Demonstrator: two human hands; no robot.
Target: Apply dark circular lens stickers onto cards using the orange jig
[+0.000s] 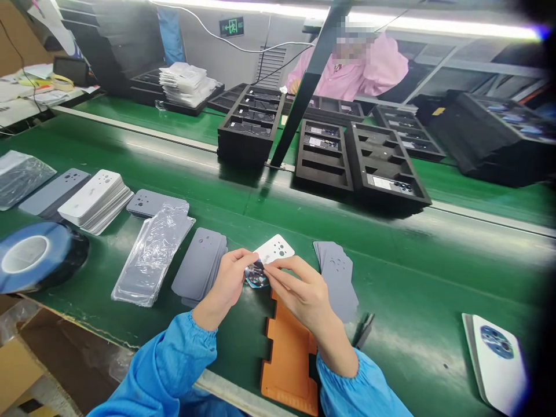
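Note:
A small glossy black piece with round spots and a bluish edge [256, 274], like a phone camera lens cover, is pinched between my two hands. My left hand [230, 277] is closed on its left side. The fingertips of my right hand [304, 286] close on its right edge. Just behind my fingers lies a white phone-back-shaped sheet with camera holes [278, 248], partly hidden by them. Below my right hand an orange fixture with notched edges [286, 356] rests on the bench. Grey phone-back-shaped sheets [202, 260] lie stacked to the left, and more grey sheets [339, 281] fan out on the right.
A plastic-wrapped stack [152, 255], white sheets [98, 200] and a blue tape roll [41, 258] occupy the left. Black trays [386, 168] line the back, near a dark post [306, 87]. White phone backs [495, 362] and dark tweezers [364, 331] lie right. A person in pink [347, 72] is opposite.

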